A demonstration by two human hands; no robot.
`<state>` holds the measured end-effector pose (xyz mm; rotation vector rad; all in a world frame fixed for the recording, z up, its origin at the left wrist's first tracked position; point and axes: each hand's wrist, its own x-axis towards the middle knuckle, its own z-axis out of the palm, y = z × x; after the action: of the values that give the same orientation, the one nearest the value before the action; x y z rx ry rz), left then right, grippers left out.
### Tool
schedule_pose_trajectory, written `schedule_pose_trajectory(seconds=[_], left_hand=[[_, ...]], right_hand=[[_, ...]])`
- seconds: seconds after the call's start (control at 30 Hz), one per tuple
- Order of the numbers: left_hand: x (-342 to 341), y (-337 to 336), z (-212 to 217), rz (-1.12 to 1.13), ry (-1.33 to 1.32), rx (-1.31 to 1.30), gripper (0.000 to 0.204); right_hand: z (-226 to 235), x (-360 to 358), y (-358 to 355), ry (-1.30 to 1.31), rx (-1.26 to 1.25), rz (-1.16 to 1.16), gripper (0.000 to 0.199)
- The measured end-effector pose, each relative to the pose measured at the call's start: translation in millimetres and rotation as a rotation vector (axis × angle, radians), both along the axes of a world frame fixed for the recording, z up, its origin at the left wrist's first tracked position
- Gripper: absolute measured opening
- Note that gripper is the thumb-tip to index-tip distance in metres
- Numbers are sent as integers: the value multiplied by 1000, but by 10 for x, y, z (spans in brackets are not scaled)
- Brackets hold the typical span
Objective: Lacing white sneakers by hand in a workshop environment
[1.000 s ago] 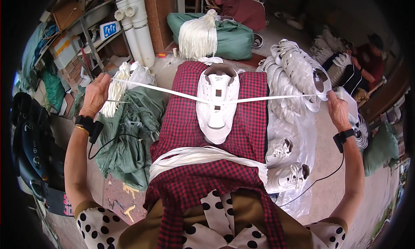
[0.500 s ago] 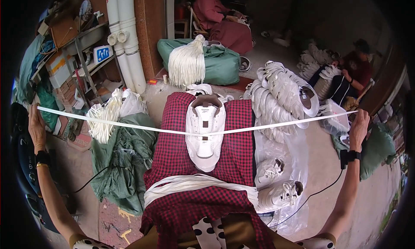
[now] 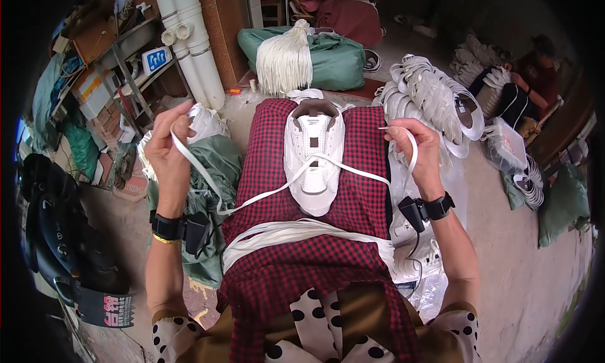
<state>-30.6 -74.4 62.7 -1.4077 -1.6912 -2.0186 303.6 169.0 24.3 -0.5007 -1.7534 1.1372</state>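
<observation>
A white sneaker [image 3: 314, 181] with a brown lining lies toe toward me on the red-and-black checked cloth [image 3: 265, 152] over my lap. One flat white shoelace [image 3: 360, 172] crosses over the shoe's front opening and slackens out to both sides. My left hand [image 3: 169, 145], raised left of the shoe, pinches one end of the lace. At the right, my right hand [image 3: 416, 150] pinches the other end, its tip poking out past the fingers. A bundle of loose white laces [image 3: 309, 234] lies across the cloth nearer to me.
Ahead, a hank of white laces [image 3: 285, 60] hangs over a green sack [image 3: 337, 63]. Stacked white shoe parts [image 3: 428, 98] stand right of my lap; a green bag [image 3: 214, 167] lies left. Two people sit farther back. White pipes [image 3: 189, 41] and a shelf [image 3: 135, 79] stand at the left.
Both hands have come inward and up from far apart. The lace, stretched nearly straight before, now hangs slack and crosses itself over the shoe. The view has shifted slightly.
</observation>
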Motion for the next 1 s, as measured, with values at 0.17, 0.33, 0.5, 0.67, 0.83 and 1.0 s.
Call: schedule_pose_trajectory(seconds=[0.17,0.33,0.5,0.67,0.83,1.0], left_hand=[[574,555,-494,-387,-199,-186,18],[760,710,-784,-425,-165,-223,16],[749,704,-930,-460,-249,-326,11],[733,708,-930,-410,-188,-409,9],[733,685,-912,-372,-185,-374,9],[729,659,-904,-338,-201,-380,7]], right_hand=[[-119,-497,-306,-179,-97,245,11],[-435,-587,-306,-147,-19,225,6],[-392,-641,-375,-183,44,145,9],[-373,-621,-373,-205,45,115,15],[-434,-642,-330,-182,30,110,19],[-282,-701,-406,-273,195,97,17]])
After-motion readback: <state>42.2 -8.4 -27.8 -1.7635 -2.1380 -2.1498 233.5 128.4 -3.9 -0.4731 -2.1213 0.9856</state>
